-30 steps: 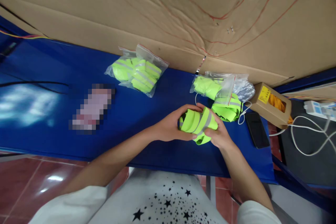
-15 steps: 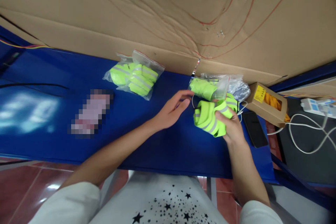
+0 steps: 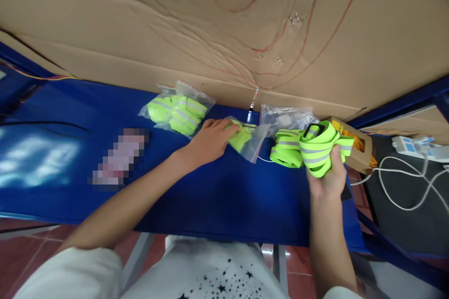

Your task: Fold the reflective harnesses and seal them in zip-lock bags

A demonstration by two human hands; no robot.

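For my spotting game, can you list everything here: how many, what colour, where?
table: one, blue, centre
board: one, brown, behind table
lines: several, red, on board
left bags: apparently two, clear, lime inside, table's back
middle bag: one, clear, lime inside, centre
plastic: count unclear, clear, against board
held strap: one, lime-grey, right of centre
strap bundle: one, lime-grey, beside held strap
box: one, brown, orange contents, table's right
blurred item: one, pinkish, table's left
power strip: one, white, far right
cable: count unclear, white, far right
floor tiles: several, red, below
shirt: one, white, starred, bottom
left hand: one, bare, on middle bag
right hand: one, bare, around held strap
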